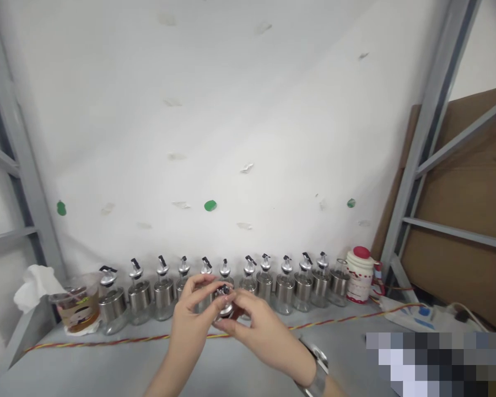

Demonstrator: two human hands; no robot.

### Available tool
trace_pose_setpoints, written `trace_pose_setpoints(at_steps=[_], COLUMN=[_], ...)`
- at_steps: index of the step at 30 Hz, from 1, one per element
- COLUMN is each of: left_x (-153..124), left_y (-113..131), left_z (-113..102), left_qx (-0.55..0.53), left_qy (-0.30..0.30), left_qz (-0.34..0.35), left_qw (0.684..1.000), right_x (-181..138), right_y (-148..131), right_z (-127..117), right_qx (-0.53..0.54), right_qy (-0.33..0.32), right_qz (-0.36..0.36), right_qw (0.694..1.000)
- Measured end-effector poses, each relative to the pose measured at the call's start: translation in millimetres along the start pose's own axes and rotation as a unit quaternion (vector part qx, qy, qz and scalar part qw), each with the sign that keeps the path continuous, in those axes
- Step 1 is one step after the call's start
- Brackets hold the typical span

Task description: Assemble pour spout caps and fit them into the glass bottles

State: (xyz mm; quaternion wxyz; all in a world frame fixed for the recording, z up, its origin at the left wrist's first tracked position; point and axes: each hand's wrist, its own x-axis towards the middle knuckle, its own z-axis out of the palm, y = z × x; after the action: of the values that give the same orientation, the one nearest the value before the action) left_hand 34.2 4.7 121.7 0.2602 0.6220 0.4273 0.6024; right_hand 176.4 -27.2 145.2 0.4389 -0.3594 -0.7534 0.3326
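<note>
Both my hands meet in front of a row of glass oil bottles (pixel 164 295) with steel bands and spout caps, lined along the wall. My left hand (pixel 192 320) pinches a small steel-and-black spout cap (pixel 224 298) from the left, fingers curled round it. My right hand (pixel 264 331) grips the same cap from below and the right, fingers closed. A metal watch band (pixel 320 369) sits on my right wrist. The bottle under the cap is mostly hidden by my fingers.
A plastic cup with a drink (pixel 76 309) and white tissue (pixel 35 284) stand at the left end. A white jug with a red lid (pixel 360 274) closes the row on the right. A red-yellow cord (pixel 107 342) runs along the grey table. Grey metal shelf posts (pixel 421 149) flank both sides.
</note>
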Motion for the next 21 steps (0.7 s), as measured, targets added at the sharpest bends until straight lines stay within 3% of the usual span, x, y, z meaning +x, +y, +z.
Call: trace_pose_setpoints(at_steps=[5,7,10,12,15,17,21], left_x=[0,2,5,8,12,14,16], left_y=[-5,-8,-13,-16,-19,-20,-19], left_z=[3,4,1,-2,-8,-11,-13], left_qx=[0.048,0.048,0.058,0.066,0.065,0.064,0.076], left_qy=[-0.062,-0.059,-0.034,-0.024,-0.014,-0.01,-0.008], left_qz=[0.014,0.009,0.002,0.005,0.015,0.01,0.0], left_qw=[0.997,0.997,0.998,0.997,0.998,0.998,0.997], right_x=[8,14,15,7,-13,-27,-42], right_y=[13,25,57,85,127,151,186], right_z=[-16,-42,-102,-147,-201,-221,-233], right_qx=[-0.057,-0.1,-0.129,-0.152,-0.179,-0.209,-0.265], right_qy=[0.067,0.131,0.274,0.394,0.519,0.566,0.583], right_qz=[-0.044,-0.054,-0.032,0.011,0.041,0.051,0.048], right_qw=[0.995,0.985,0.953,0.907,0.835,0.796,0.767])
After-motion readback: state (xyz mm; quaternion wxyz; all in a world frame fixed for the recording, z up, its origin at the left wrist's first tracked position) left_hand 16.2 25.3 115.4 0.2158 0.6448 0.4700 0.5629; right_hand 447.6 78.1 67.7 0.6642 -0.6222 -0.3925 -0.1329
